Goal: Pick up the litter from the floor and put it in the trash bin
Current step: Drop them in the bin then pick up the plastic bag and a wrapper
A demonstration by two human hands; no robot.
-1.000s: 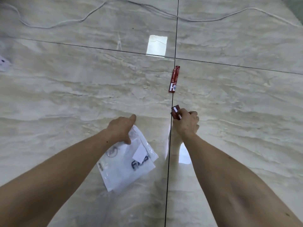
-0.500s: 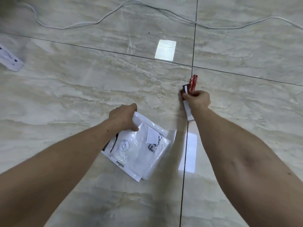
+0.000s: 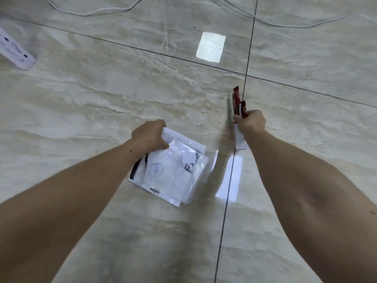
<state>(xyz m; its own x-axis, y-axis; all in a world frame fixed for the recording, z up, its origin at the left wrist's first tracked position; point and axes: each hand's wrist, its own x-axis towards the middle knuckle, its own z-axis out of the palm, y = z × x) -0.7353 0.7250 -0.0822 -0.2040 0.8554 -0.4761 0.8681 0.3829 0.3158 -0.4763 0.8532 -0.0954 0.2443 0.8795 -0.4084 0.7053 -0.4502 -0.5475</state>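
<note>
My left hand (image 3: 150,135) grips the top edge of a bundle of white plastic bags (image 3: 175,174) with black printing, which hangs down below the fist. My right hand (image 3: 252,123) is closed around two red stick wrappers (image 3: 237,101) that poke up above the fingers, plus a white wrapper end (image 3: 239,139) that sticks out under the hand. Both hands hover over the beige marble floor. No trash bin is in view.
A white power strip (image 3: 15,51) lies on the floor at the far left. A thin white cable (image 3: 98,12) snakes across the top of the view. Dark grout lines (image 3: 246,74) cross just beyond my right hand.
My right hand reached forward to the long red wrapper on the grout line and lifted it; the wrapper now stands in the fist with the smaller one. My left hand kept its bags.
</note>
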